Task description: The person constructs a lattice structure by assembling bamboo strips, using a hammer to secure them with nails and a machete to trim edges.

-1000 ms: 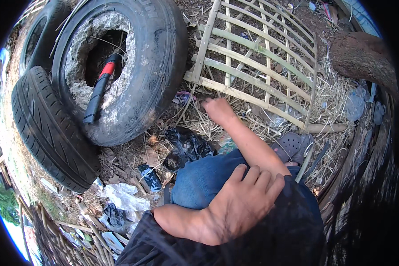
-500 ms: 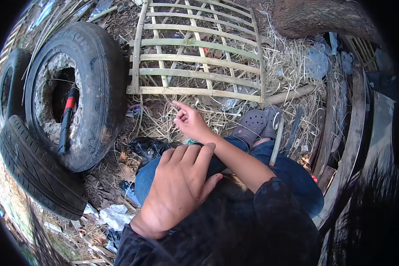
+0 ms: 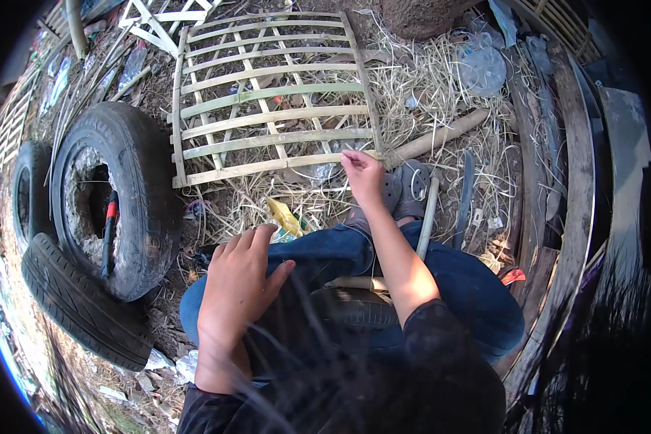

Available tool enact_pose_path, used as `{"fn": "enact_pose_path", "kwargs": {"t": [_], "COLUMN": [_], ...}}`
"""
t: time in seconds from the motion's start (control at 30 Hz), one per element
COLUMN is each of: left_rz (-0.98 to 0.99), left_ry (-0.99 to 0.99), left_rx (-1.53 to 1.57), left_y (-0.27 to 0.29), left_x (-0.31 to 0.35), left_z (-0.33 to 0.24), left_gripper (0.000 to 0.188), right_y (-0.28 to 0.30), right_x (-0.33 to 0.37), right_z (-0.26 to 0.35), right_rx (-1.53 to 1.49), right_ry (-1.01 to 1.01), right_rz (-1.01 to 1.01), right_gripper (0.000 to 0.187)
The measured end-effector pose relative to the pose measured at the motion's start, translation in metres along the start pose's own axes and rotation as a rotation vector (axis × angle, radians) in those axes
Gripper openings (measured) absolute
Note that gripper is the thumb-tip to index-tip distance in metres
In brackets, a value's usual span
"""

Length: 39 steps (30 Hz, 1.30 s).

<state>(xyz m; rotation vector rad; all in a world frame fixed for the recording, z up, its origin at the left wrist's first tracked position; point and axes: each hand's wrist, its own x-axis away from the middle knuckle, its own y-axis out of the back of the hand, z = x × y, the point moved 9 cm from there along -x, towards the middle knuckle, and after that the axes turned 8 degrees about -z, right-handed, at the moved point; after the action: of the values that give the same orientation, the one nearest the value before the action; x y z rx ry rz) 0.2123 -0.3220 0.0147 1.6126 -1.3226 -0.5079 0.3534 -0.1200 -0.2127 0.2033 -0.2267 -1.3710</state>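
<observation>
My right hand point(image 3: 362, 175) reaches forward over my shoes, its fingertips pinched together at the near right corner of a bamboo lattice panel point(image 3: 267, 118). Whatever is in the pinch, if anything, is too small to make out. The panel lies on the ground, made of pale slats with one greenish slat. Above my bent left leg, my left hand point(image 3: 235, 282) holds nothing, palm down with thumb apart from the fingers. A yellow packet point(image 3: 284, 215) lies in the straw between the hands. A thin bamboo stick point(image 3: 428, 217) leans beside my right leg.
A worn tyre with a rough concrete-like filling point(image 3: 148, 195) stands at left, a black-and-red rod point(image 3: 110, 224) in its hole. A cut tyre piece point(image 3: 87, 304) lies nearer. At right are a flat grey blade-like strip point(image 3: 464, 195), wooden planks point(image 3: 579, 173) and a thick stick point(image 3: 441, 136).
My right hand has moved forward and right to the panel's near corner. The left hand has drawn apart from my right forearm. The view has shifted, and the yellow packet now shows.
</observation>
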Motion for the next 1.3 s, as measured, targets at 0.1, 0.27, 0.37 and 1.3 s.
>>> {"fn": "enact_pose_path", "kwargs": {"t": [0.1, 0.27, 0.37, 1.3], "left_rz": [0.033, 0.134, 0.042, -0.481], "left_ry": [-0.034, -0.049, -0.047, -0.108], "left_rx": [-0.054, -0.133, -0.128, 0.124], "left_y": [-0.030, -0.080, -0.088, -0.152], "left_x": [-0.015, -0.038, -0.055, -0.172], "left_z": [-0.011, -0.012, -0.003, 0.041], "left_gripper": [0.045, 0.041, 0.039, 0.047], "right_y": [-0.015, -0.018, -0.015, -0.015], "right_x": [-0.005, -0.010, -0.012, -0.017], "right_z": [0.001, -0.002, -0.003, 0.026], "right_rx": [-0.046, -0.037, -0.047, 0.012], "right_ry": [0.042, 0.082, 0.088, 0.486], "right_rz": [0.020, 0.007, -0.004, 0.206], "right_gripper": [0.016, 0.009, 0.009, 0.009]}}
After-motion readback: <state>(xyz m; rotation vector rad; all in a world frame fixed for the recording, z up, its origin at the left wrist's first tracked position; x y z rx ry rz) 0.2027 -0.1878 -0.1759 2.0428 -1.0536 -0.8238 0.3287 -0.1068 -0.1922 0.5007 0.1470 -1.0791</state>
